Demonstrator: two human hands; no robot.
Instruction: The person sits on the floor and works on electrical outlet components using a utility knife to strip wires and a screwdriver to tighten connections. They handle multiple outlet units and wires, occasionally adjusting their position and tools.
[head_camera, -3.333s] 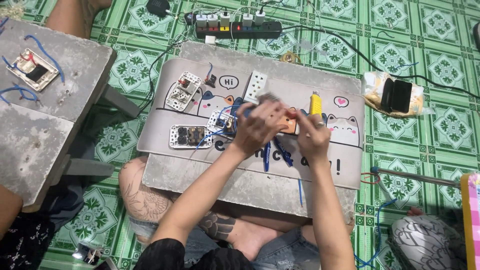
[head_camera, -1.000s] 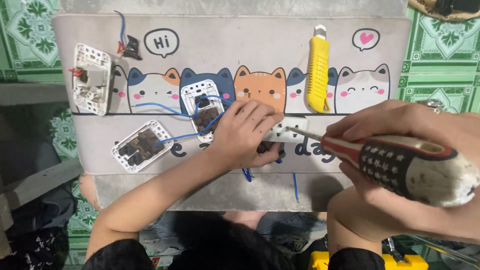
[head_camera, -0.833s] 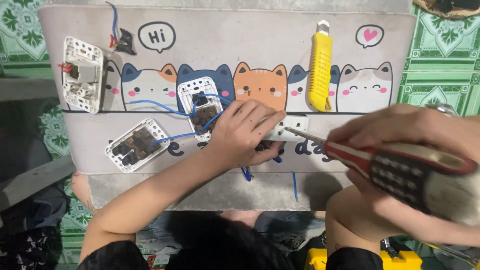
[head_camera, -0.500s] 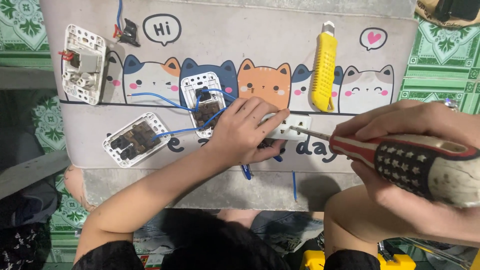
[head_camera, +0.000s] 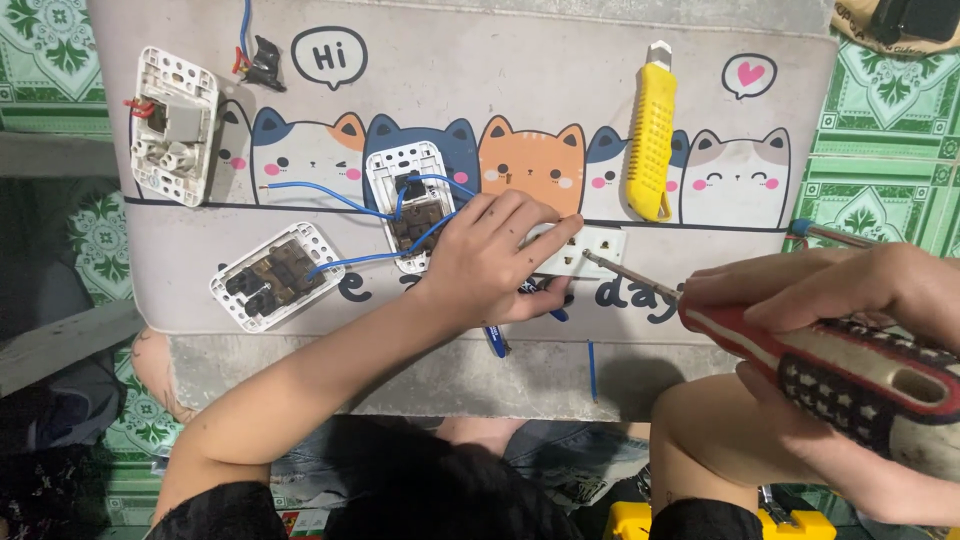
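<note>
My left hand (head_camera: 490, 262) clamps the white socket (head_camera: 592, 250) flat on the table (head_camera: 520, 90); my right hand (head_camera: 850, 330) grips the screwdriver (head_camera: 800, 350), tip at its face. Light, rigid plastic, probably slippery: I hold its edges

- The place looks like a home used as a makeshift electrical work spot, not a fitted workshop.
- The floor (head_camera: 890, 130) is laid with green patterned tiles, a household kind.
- The low desk (head_camera: 420, 370) is a rough concrete slab, covered by a cartoon cat mat (head_camera: 480, 80).
- Opened wall sockets (head_camera: 270, 277) with blue wires (head_camera: 330, 195) lie on it, beside a yellow utility knife (head_camera: 650, 140).
- The person sits on the floor, knees under the slab.
</note>
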